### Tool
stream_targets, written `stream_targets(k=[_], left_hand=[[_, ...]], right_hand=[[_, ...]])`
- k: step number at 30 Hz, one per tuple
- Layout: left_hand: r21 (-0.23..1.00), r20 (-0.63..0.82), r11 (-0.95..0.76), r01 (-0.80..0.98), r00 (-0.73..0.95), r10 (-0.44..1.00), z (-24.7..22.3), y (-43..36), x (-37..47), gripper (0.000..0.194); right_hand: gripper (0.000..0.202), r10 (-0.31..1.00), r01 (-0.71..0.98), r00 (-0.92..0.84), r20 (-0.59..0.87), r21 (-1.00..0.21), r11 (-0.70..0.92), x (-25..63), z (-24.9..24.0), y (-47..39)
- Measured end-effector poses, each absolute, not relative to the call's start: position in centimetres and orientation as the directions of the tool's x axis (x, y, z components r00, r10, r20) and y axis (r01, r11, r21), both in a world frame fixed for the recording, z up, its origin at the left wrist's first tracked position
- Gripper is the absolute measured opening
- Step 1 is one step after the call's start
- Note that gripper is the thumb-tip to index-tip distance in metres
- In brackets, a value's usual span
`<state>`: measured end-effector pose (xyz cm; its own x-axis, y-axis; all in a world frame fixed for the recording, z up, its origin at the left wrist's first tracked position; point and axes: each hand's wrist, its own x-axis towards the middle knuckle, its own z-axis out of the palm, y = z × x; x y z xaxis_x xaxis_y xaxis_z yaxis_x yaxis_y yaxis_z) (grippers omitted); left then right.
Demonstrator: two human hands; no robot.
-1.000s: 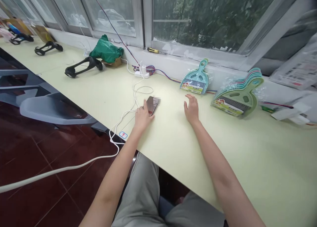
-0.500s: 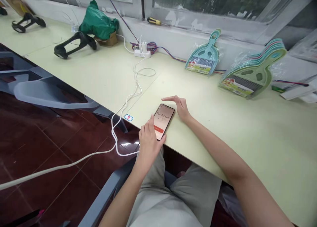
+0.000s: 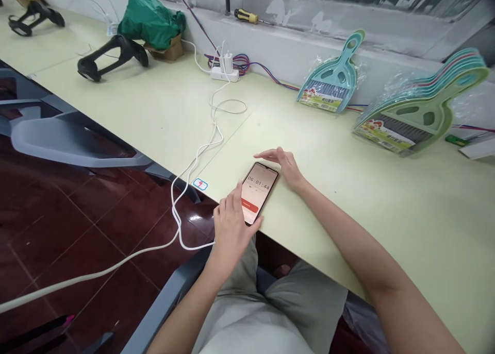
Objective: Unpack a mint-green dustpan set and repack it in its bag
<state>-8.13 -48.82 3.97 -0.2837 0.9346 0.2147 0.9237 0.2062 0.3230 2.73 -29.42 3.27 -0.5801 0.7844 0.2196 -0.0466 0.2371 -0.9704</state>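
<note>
A smartphone [image 3: 260,191] lies face up at the table's front edge, its lit screen showing a timer reading 06:01:44 and a red button. My left hand [image 3: 234,217] grips its lower end, with the fingers along the left side and the thumb by the bottom right corner. Beyond the phone's top right corner is my right hand [image 3: 288,166], empty, its fingers stretched out leftward above the top edge. Whether the right fingertips touch the phone, I cannot tell.
White cables [image 3: 214,132] run from a power strip [image 3: 225,74] over the table edge. Packaged dustpan-and-brush sets [image 3: 330,86] lean by the wall, with a stack [image 3: 410,117] farther right. A black frame-like stand [image 3: 112,57], green bag [image 3: 149,21] and screwdriver [image 3: 246,16] are at the back.
The timer has gone from 06:01:43 to 06:01:44. The view has shifted slightly; both hands keep nearly the same pose around the smartphone.
</note>
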Motion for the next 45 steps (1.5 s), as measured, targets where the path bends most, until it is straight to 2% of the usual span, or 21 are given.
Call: stream_targets(k=[8, 19, 22, 25, 28, 31, 34, 37, 39, 42, 44, 45], left_hand=[[0.311, 0.19, 0.192, 0.931, -0.258, 0.947, 4.1, -48.8, -8.3, 0.085], [0.283, 0.199, 0.201, 0.938, -0.263, 0.944, 4.1, -48.7, -8.1, 0.083], [0.268, 0.202, 0.196, 0.943, -0.254, 0.946, 4.2, -48.7, -8.1, 0.083], [0.256, 0.201, 0.198, 0.946, -0.252, 0.947, 4.2, -48.6, -8.1, 0.084], [0.247, 0.204, 0.21, 0.946, -0.263, 0.943, 4.2, -48.6, -8.1, 0.084], [0.252, 0.209, 0.215, 0.944, -0.27, 0.94, 4.1, -48.6, -8.1, 0.085], [0.258, 0.216, 0.203, 0.944, -0.262, 0.941, 3.9, -47.8, -8.4, 0.087], [0.264, 0.242, 0.149, 0.953, -0.215, 0.946, 3.7, -44.8, -9.7, 0.088], [0.275, 0.244, 0.111, 0.955, -0.18, 0.953, 3.6, -41.0, -11.0, 0.087], [0.296, 0.207, 0.058, 0.954, -0.123, 0.971, 3.8, -33.8, -13.0, 0.09], [0.325, 0.157, 0.056, 0.944, -0.112, 0.981, 4.0, -29.4, -13.8, 0.094], [0.334, 0.139, 0.058, 0.941, -0.11, 0.984, 4.0, -27.7, -13.9, 0.095]], right_hand=[[0.074, 0.785, -0.043, -0.598, 0.163, -0.984, 0.172, 2.8, 3.5, -29.2], [0.069, 0.808, -0.039, -0.557, 0.192, -0.978, 0.206, 2.7, 3.3, -29.2], [0.06, 0.87, -0.047, -0.43, 0.242, -0.968, 0.246, 2.7, 2.6, -28.6], [0.042, 0.927, -0.05, -0.232, 0.294, -0.955, 0.291, 3.0, 1.4, -27.5], [0.029, 0.96, -0.047, -0.079, 0.27, -0.963, 0.267, 3.6, 0.2, -26.2], [0.028, 0.978, -0.049, 0.01, 0.21, -0.976, 0.21, 4.5, -0.7, -25.0], [0.035, 0.966, 0.015, 0.107, 0.236, -0.972, 0.236, 6.0, -1.1, -23.7], [0.044, 0.895, 0.169, 0.289, 0.341, -0.938, 0.302, 8.8, -0.9, -22.1], [0.049, 0.788, 0.309, 0.468, 0.401, -0.909, 0.279, 11.8, -0.5, -21.1], [0.05, 0.515, 0.508, 0.709, 0.482, -0.855, 0.101, 17.6, 0.1, -19.9], [0.049, 0.36, 0.553, 0.786, 0.502, -0.832, -0.048, 21.8, 0.3, -19.3], [0.048, 0.334, 0.54, 0.811, 0.481, -0.835, -0.107, 23.8, 0.3, -19.0]])
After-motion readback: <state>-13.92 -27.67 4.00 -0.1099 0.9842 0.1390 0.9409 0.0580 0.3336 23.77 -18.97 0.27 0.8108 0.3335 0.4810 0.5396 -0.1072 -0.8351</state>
